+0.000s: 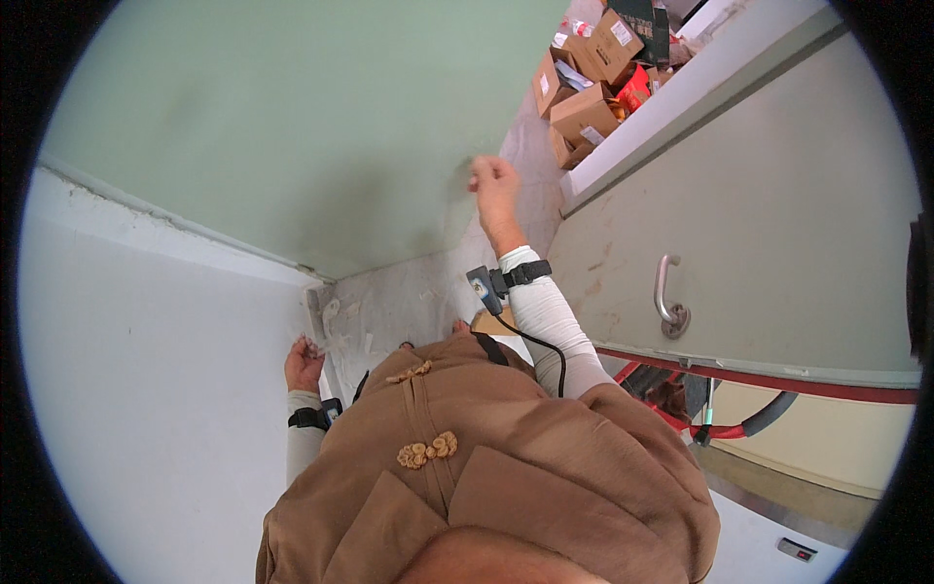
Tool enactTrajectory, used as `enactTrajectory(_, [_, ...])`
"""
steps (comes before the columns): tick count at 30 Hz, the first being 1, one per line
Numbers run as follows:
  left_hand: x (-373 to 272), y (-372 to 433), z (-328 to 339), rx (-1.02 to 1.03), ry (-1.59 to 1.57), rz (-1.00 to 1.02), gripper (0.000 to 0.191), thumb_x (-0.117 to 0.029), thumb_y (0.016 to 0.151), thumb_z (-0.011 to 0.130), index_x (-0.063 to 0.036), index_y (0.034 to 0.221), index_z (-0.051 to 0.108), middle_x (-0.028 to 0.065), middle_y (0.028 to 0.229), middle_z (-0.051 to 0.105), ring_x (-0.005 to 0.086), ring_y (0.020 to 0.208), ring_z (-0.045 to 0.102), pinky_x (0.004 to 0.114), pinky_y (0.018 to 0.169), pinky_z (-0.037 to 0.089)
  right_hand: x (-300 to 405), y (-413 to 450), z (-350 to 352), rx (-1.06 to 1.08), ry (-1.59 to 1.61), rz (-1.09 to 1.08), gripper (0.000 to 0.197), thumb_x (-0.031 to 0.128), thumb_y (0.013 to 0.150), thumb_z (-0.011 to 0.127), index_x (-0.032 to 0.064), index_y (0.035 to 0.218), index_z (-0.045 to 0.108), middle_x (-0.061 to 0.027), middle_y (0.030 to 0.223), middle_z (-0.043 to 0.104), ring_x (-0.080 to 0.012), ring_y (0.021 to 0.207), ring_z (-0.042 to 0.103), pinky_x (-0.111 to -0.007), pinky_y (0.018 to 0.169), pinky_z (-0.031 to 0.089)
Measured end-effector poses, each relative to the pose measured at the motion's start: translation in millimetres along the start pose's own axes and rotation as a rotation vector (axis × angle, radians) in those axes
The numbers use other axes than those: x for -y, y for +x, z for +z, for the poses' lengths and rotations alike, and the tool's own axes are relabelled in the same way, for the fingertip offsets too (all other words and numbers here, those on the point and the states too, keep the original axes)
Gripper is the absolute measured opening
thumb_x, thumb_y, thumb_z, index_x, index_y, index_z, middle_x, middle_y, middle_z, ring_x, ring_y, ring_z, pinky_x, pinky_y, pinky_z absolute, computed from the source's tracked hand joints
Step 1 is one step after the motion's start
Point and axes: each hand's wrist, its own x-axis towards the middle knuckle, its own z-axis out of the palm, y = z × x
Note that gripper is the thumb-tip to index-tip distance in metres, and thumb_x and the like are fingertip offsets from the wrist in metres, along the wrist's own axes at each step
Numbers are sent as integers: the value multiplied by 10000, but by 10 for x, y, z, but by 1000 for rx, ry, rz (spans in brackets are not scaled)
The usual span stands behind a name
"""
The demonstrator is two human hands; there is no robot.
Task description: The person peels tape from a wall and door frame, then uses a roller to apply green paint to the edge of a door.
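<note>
My right hand is raised in front of me, its fingers loosely curled and slightly blurred. No object shows in it. It is close to the right-hand edge of a pale green wall or door panel, which carries a soft shadow. Low on the left, my left hand hangs beside a white wall with its fingers bent. Something small and clear or whitish shows at its fingertips, too indistinct to name. Each wrist bears a strapped device; a black cable runs from the right wrist device.
A grey door with a metal pull handle stands at the right. Beyond the doorway, cardboard boxes and other packaging lie piled. Red tubing with grey padding shows below the door. The grey floor has scraps on it.
</note>
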Motion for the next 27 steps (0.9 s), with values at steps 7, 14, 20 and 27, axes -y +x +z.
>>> enactTrajectory(7, [26,-110,54,10,12,23,69,-118,856,576,-83,806,544,13,689,520,160,612,488,319,595,405,-100,359,-121,-256,-395,-367,164,156,767,663,-1,787,620,-67,640,602,-151,564,559,-300,565,455])
enactTrajectory(14, [60,15,33,10,15,54,42,-120,860,560,-86,842,543,4,674,514,152,605,485,302,578,392,39,287,-79,-288,-522,-387,180,188,784,644,11,771,616,-155,658,610,-273,586,592,-363,577,460])
enactTrajectory(20, [-6,-47,504,183,35,44,73,-63,853,502,-70,910,549,22,767,545,144,684,513,298,613,419,58,138,-1,-111,-577,-428,168,185,806,603,31,741,600,-130,611,599,-240,544,587,-340,536,453])
enactTrajectory(27, [43,-235,1650,323,635,135,203,-110,879,542,-29,1065,535,49,953,594,172,854,571,306,742,479,13,-749,292,721,-458,-199,160,160,815,591,3,816,621,-83,632,588,-144,583,558,-283,571,449])
